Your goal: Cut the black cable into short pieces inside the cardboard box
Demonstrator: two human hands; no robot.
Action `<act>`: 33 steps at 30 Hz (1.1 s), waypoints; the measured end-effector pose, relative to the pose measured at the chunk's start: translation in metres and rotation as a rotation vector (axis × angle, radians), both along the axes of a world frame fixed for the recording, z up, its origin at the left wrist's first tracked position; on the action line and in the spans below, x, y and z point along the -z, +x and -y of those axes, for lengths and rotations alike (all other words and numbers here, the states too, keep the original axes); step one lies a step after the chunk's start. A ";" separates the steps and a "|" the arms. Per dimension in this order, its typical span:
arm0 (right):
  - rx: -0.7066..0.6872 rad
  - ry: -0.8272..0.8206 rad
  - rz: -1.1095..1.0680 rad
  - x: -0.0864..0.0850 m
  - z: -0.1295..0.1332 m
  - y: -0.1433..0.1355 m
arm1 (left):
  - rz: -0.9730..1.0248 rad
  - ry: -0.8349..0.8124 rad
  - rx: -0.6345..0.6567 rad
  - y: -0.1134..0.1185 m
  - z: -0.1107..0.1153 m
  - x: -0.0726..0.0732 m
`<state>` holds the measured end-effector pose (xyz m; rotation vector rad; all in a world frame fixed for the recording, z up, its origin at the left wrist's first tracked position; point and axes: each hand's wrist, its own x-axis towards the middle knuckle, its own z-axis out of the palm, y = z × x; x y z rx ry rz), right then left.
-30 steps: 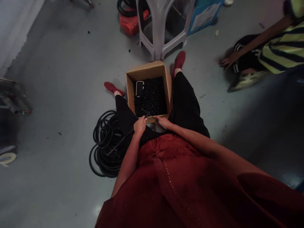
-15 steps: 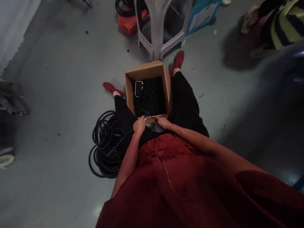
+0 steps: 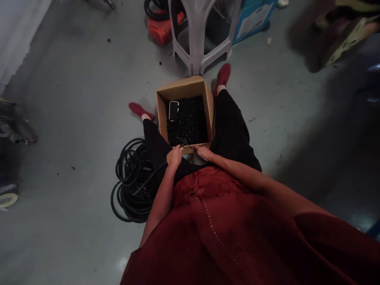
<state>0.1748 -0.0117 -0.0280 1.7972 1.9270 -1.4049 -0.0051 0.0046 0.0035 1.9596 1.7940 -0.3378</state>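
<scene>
My left hand [image 3: 174, 157] is closed around the end of a black hose [image 3: 157, 169], which runs back to a loose coil on the floor beside my leg. My right hand [image 3: 203, 151] grips a pair of dark scissors [image 3: 184, 141], whose blades point up and left, near the hose end. Both hands are at the near rim of a cardboard box [image 3: 184, 84] between my legs. Inside it lie many short black pieces [image 3: 190, 118], with a phone [image 3: 173, 111] resting on top of them.
A grey plastic stool [image 3: 196, 39] stands just beyond the box, with a red object [image 3: 160, 29] to its left and a blue box [image 3: 253, 19] to its right. The black coil [image 3: 133, 178] lies at my left. Another person's blurred foot [image 3: 347, 43] shows at upper right.
The other person's foot and clothing at upper right have shifted. My hands, the hose and the scissors look almost unchanged.
</scene>
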 end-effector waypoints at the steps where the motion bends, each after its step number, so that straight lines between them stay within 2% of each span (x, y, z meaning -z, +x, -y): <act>1: 0.000 -0.001 0.002 0.000 0.000 0.000 | -0.003 -0.003 0.000 0.000 0.000 0.000; 16: -0.002 -0.003 0.009 -0.002 -0.001 -0.001 | -0.002 -0.007 -0.002 0.000 0.000 0.000; 27: 0.042 0.004 0.004 0.008 -0.002 -0.001 | 0.032 -0.007 -0.053 0.001 0.000 -0.002; 33: 0.089 -0.008 0.002 0.011 -0.005 0.000 | 0.065 0.027 -0.130 0.001 0.001 -0.002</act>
